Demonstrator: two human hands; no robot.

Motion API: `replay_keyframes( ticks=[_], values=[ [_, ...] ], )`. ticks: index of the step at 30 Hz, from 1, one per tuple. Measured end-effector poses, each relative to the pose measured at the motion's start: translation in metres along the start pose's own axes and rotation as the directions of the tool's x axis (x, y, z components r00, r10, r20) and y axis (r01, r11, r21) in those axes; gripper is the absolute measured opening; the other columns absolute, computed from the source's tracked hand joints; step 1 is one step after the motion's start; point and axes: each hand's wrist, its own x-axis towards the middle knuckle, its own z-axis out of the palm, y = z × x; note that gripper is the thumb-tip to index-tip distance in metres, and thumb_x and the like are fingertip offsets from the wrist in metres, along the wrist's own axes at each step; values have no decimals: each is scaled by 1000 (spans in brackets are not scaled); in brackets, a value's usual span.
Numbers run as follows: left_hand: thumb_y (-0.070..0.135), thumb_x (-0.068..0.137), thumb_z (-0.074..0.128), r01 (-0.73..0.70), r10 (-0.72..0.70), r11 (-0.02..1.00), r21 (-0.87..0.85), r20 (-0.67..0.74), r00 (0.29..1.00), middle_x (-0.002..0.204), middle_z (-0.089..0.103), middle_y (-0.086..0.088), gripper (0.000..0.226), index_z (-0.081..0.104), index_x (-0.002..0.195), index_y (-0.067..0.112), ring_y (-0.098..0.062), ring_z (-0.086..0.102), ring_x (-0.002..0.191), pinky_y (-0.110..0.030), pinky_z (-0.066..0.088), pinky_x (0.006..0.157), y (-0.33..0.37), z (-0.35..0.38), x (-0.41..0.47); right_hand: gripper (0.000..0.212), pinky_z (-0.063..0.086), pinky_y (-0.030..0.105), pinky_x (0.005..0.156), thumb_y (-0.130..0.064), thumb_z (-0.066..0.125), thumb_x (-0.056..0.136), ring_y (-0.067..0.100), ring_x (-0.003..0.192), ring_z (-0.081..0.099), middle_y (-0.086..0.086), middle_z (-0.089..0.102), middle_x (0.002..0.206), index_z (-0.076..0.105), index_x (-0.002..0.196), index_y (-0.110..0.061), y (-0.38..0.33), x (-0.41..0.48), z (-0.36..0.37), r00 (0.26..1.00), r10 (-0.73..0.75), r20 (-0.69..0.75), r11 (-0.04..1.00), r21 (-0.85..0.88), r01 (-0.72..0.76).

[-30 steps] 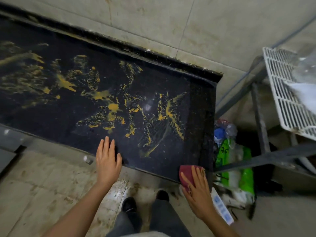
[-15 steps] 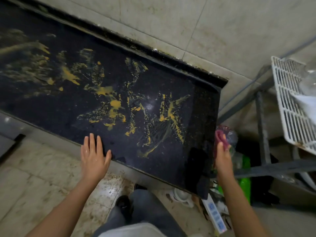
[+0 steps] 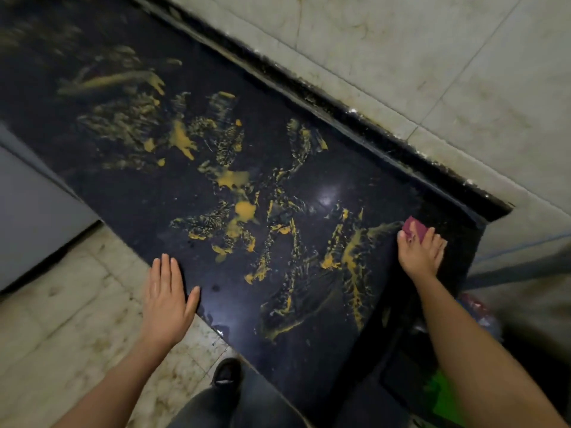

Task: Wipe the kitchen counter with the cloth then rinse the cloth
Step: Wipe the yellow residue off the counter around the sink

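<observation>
The black stone kitchen counter runs from upper left to lower right and is smeared with yellow-orange stains across its middle. A dark red cloth lies on the counter near its right end, and my right hand presses down on it with the fingers over the cloth; most of the cloth is hidden under the hand. My left hand rests flat on the counter's front edge, fingers straight, holding nothing.
A tiled wall rises behind the counter's raised back lip. Tiled floor and my shoes lie below the front edge. A grey cabinet face is at left. Green bags sit beyond the counter's right end.
My right hand carried the red cloth up from below the counter's right end and set it on the counter top. My left hand stayed on the front edge. The camera moved closer.
</observation>
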Motion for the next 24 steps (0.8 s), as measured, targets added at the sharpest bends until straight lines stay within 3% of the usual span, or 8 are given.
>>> replay_keyframes(
  ticks=[5,9,13,16,21,24],
  values=[
    [56,95,5,26,-26,999,38,-9,1000,141,32,-33,86,35,132,-16,-44,29,131,-40,12,107,2,2,1,58,-11,33,115,-44,19,99,27,145,-4,13,0,157,18,147,-13,-33,85,-25,996,-84,22,995,-49,85],
    [54,96,7,17,-19,998,62,37,999,139,34,-33,84,36,131,-17,-44,31,129,-39,10,107,0,1,1,59,-10,35,116,-45,17,99,29,145,-2,14,1,157,20,146,-10,-57,97,-32,998,-52,18,996,-67,54],
    [55,95,7,-1,0,998,66,8,1000,143,28,-32,84,31,134,-16,-41,21,135,-31,-2,113,0,0,0,58,-12,36,116,-46,17,98,28,145,-4,15,0,156,20,147,-14,-57,70,-16,984,-176,-7,975,-140,174],
    [56,86,7,25,-26,998,59,17,1000,152,11,-24,86,18,142,-9,-29,1,141,-39,2,115,1,1,-2,54,-8,36,117,-44,24,98,28,144,-7,13,-2,157,16,148,-24,-30,48,-16,949,-308,68,940,-134,315],
    [43,96,26,56,-58,998,30,80,995,154,-2,-19,70,7,145,-4,-29,-8,143,-41,0,116,8,-8,-2,57,-2,39,117,-43,25,98,26,145,-7,9,-2,157,23,146,-13,-12,-4,-4,985,-173,20,983,-55,174],
    [43,96,24,63,-66,998,26,122,990,154,-9,-16,70,-1,146,0,-27,-13,142,-39,-2,116,10,-14,-3,56,-4,38,116,-40,27,99,27,144,-8,11,-2,157,21,146,-10,-16,-58,17,984,-176,3,982,-61,176]
  ],
)
